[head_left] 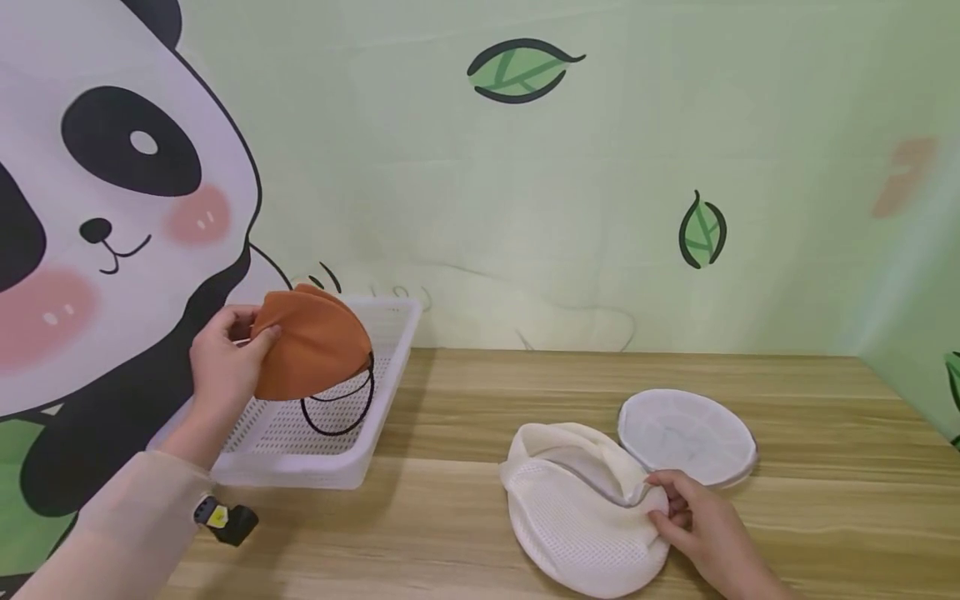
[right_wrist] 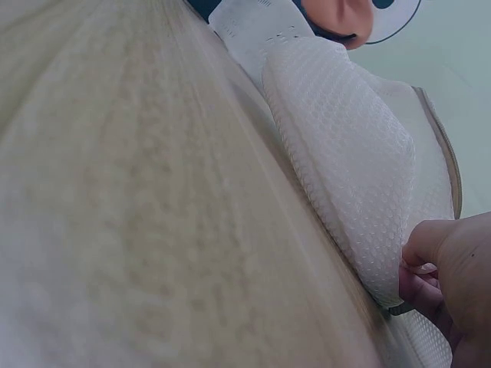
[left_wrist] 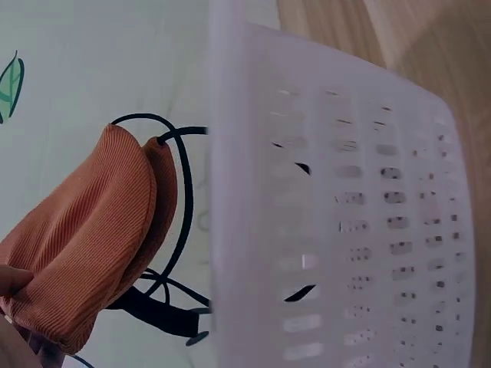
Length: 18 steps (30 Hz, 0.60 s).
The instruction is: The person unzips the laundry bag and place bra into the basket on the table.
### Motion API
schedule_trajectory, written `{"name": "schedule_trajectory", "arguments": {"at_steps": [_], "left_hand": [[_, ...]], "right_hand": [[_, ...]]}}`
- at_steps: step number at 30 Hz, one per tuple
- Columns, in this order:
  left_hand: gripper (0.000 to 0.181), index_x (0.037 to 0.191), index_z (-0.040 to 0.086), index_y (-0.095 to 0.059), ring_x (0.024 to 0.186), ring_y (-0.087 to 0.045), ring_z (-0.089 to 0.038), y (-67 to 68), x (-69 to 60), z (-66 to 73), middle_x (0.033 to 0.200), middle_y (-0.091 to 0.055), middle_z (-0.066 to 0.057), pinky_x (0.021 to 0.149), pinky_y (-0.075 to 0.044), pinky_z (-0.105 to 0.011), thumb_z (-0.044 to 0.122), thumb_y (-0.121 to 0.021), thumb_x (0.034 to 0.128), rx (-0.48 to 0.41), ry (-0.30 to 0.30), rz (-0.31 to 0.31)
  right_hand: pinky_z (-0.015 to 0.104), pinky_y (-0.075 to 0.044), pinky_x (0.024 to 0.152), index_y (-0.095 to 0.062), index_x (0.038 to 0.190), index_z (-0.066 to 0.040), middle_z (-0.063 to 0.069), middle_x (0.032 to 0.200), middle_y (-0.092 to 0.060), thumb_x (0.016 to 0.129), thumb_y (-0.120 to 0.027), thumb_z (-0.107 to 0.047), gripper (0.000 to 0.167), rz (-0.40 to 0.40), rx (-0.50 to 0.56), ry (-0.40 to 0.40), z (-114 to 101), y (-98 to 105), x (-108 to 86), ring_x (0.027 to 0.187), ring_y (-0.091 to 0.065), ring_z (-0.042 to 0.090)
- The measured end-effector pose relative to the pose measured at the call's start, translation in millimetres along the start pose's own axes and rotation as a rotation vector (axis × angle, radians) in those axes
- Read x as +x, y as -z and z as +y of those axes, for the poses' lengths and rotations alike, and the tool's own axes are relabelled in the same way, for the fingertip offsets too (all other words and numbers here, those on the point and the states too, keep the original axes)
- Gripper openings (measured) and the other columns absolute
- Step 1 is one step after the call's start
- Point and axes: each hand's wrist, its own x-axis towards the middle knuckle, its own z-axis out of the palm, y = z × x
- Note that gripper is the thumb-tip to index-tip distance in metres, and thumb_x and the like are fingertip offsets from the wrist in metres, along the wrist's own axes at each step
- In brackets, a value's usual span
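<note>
My left hand (head_left: 225, 362) pinches an orange ribbed bra (head_left: 311, 346), folded cup against cup, by its left edge. It is held up over a white perforated plastic basket (head_left: 352, 471), with thin black straps hanging in loops below. In the left wrist view, the basket's side stands close to the bra (left_wrist: 92, 230). At the table's front, my right hand (head_left: 701, 525) pinches the right edge of a cream mesh laundry bag (head_left: 577, 533) beside its zip. The bag's mouth gapes at the top. The right wrist view shows thumb and fingertips on the mesh bag (right_wrist: 337, 138).
A flat, round white piece (head_left: 686, 437) lies on the wooden table (head_left: 450, 517) behind the right hand. The basket stands at the left against a green wall cloth (head_left: 420, 183) printed with a panda and leaves. A small black device (head_left: 225, 518) is on the left cuff.
</note>
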Motion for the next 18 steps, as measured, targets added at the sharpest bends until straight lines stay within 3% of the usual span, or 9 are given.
{"name": "schedule_trajectory", "arguments": {"at_steps": [8,14,18], "left_hand": [[0.03,0.116,0.004,-0.062,0.076,-0.046,0.009,-2.0,-4.8,-16.3,0.108,-0.066,-0.016,0.063,-0.04,-0.004,0.016,-0.068,0.0885,0.118,0.019,-0.081],[0.027,0.111,0.0,-0.062,0.091,-0.06,-0.021,-6.9,-7.9,-31.2,0.106,-0.066,-0.022,0.064,-0.04,-0.009,0.011,-0.068,0.0875,0.18,-0.038,-0.199],[0.026,0.11,-0.003,-0.061,0.096,-0.062,-0.034,-10.5,-10.4,-38.1,0.107,-0.064,-0.025,0.073,-0.046,-0.022,0.008,-0.067,0.0868,0.199,-0.075,-0.316]], "right_hand": [[0.017,-0.05,0.055,-0.063,0.105,-0.002,-0.004,0.081,-0.062,0.074,-0.073,0.007,0.034,0.001,-0.008,-0.017,0.0,0.1,0.1,0.07,-0.047,-0.011],[0.016,-0.05,0.055,-0.062,0.105,-0.003,-0.004,0.081,-0.062,0.074,-0.073,0.007,0.034,-0.009,-0.007,-0.026,0.3,0.3,0.3,0.07,-0.047,-0.011],[0.016,-0.05,0.056,-0.063,0.106,-0.003,-0.004,0.082,-0.062,0.074,-0.074,0.006,0.034,-0.013,-0.013,-0.038,0.2,0.4,0.1,0.07,-0.047,-0.011]]}}
